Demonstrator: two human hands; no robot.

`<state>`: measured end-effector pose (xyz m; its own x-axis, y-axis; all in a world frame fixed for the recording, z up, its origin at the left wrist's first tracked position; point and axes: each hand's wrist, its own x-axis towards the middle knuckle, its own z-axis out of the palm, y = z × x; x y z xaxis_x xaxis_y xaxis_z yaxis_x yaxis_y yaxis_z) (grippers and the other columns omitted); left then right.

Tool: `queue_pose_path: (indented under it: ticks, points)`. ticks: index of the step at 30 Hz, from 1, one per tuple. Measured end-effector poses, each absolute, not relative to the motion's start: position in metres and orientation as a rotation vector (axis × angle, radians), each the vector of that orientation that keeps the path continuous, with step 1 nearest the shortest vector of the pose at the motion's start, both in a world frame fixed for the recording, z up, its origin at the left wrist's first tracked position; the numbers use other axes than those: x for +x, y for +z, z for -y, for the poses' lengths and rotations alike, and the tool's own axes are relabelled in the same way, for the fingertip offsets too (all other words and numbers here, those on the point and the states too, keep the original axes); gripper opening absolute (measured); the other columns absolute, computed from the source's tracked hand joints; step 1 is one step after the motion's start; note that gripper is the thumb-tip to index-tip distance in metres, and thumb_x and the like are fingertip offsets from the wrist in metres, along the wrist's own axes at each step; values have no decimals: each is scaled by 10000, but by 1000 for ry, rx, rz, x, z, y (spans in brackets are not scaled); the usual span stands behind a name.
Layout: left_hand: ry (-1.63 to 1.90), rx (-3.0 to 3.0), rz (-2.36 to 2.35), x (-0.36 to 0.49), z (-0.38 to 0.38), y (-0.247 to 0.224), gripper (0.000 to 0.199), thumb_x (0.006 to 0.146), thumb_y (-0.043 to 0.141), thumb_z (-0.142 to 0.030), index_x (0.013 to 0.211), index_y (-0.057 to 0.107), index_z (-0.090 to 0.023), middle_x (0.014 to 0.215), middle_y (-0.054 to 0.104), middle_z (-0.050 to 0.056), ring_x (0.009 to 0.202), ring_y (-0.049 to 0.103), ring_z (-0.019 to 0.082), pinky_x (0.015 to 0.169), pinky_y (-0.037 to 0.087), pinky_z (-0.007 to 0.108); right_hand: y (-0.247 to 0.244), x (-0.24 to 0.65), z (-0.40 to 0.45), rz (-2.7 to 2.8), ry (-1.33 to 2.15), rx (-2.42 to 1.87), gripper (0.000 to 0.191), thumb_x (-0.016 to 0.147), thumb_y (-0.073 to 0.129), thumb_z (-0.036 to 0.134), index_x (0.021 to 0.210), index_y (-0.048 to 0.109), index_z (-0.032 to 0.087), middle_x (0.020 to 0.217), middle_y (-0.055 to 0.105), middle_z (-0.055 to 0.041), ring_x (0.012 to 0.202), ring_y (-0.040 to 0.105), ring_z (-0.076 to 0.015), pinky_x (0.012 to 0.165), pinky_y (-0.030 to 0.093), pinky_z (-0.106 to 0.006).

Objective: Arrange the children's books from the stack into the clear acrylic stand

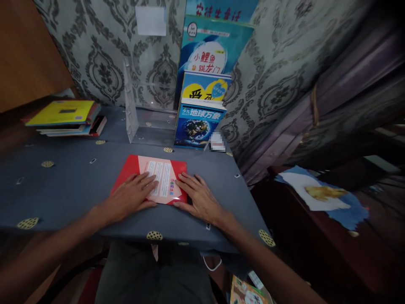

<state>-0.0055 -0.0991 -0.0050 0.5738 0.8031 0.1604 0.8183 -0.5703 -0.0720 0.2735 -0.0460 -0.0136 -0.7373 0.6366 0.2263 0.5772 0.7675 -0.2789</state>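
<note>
A red and pink book [161, 164] lies flat near the front of the table, its printed panel facing up. My left hand [131, 194] rests on its left part with the fingers stretched out. On the right edge of the same book lies my right hand [198, 194], fingers spread, the thumb near the lower edge. Beyond the book stands a clear acrylic rack [129, 101]. In its right part several books stand in rising tiers, with a blue book showing the Earth [196, 126] at the front.
A stack of books with a yellow one on top [63, 113] sits at the table's left rear. The patterned tablecloth [79, 181] ends at a front edge close to my lap. Lower down on the right, a blue and white cloth [316, 190] lies on a dark surface.
</note>
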Motion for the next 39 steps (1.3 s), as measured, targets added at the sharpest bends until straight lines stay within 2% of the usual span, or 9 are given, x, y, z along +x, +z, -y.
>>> queue_pose_path:
  ticks: [4, 8, 12, 15, 17, 23, 29, 34, 39]
  points:
    - [-84, -2636, 1225, -6, 102, -2, 454, 1048, 379, -428, 1377, 566, -177, 1406, 613, 164, 1342, 541, 314, 1071, 449, 442, -12, 275, 46, 2599, 334, -811, 580, 924, 621, 582, 1351, 622, 189, 1368, 648, -164, 1338, 545, -309, 1158, 323, -591]
    - [-172, -2613, 1091, -10, 103, 1, 320, 1036, 380, -187, 1265, 603, -166, 1245, 697, 153, 1190, 645, 269, 930, 530, 365, -14, 275, 44, 2487, 415, -703, 476, 900, 701, 492, 1286, 659, 217, 1234, 726, -130, 1198, 646, -277, 1130, 362, -553]
    - [-468, -2619, 1081, -12, 95, 4, 264, 1046, 382, -224, 1040, 642, -180, 929, 740, 84, 872, 713, 204, 712, 537, 285, -17, 275, 35, 2327, 570, -690, 246, 966, 636, 306, 1195, 708, 250, 1110, 772, -86, 1062, 700, -228, 1048, 451, -487]
    - [-642, -2612, 1141, -13, 89, 10, 320, 1056, 350, -252, 878, 610, -197, 685, 667, 7, 598, 638, 138, 552, 439, 233, -18, 277, 23, 2192, 709, -730, 197, 956, 639, 312, 1101, 760, 256, 1046, 784, -76, 1014, 703, -227, 946, 523, -432]
    - [-738, -2611, 1220, -15, 86, 16, 342, 1055, 336, -270, 845, 595, -201, 627, 635, -12, 527, 592, 117, 520, 392, 223, -18, 277, 14, 2109, 795, -740, 184, 926, 674, 347, 1044, 785, 259, 1012, 790, -72, 995, 705, -231, 916, 541, -419]
    - [-1001, -2616, 1657, -18, 78, 45, 334, 1010, 350, -318, 802, 586, -206, 594, 578, -35, 490, 535, 98, 541, 380, 211, -11, 271, -15, 1760, 1086, -800, 205, 755, 824, 411, 900, 812, 266, 942, 793, -38, 912, 723, -222, 889, 559, -388]
    - [-1262, -2454, 1929, -19, 65, 70, 376, 950, 377, -426, 657, 487, -218, 557, 430, -52, 482, 439, 104, 490, 337, 228, 1, 249, -37, 1338, 1320, -817, 308, 617, 901, 452, 801, 776, 238, 796, 768, 5, 708, 679, -158, 714, 564, -299]
    - [-1345, -2392, 2058, -21, 56, 74, 391, 926, 379, -461, 616, 424, -227, 545, 406, -49, 505, 414, 114, 475, 332, 232, 2, 234, -40, 1113, 1553, -691, 362, 572, 939, 461, 788, 750, 241, 818, 767, 25, 726, 675, -132, 716, 577, -264]
    - [-1428, -2398, 2039, -18, 51, 77, 388, 918, 407, -461, 615, 447, -222, 541, 455, -45, 504, 427, 115, 463, 333, 229, -7, 232, -34, 1078, 1681, -670, 401, 561, 949, 443, 841, 756, 231, 881, 786, 1, 805, 719, -163, 806, 613, -331]
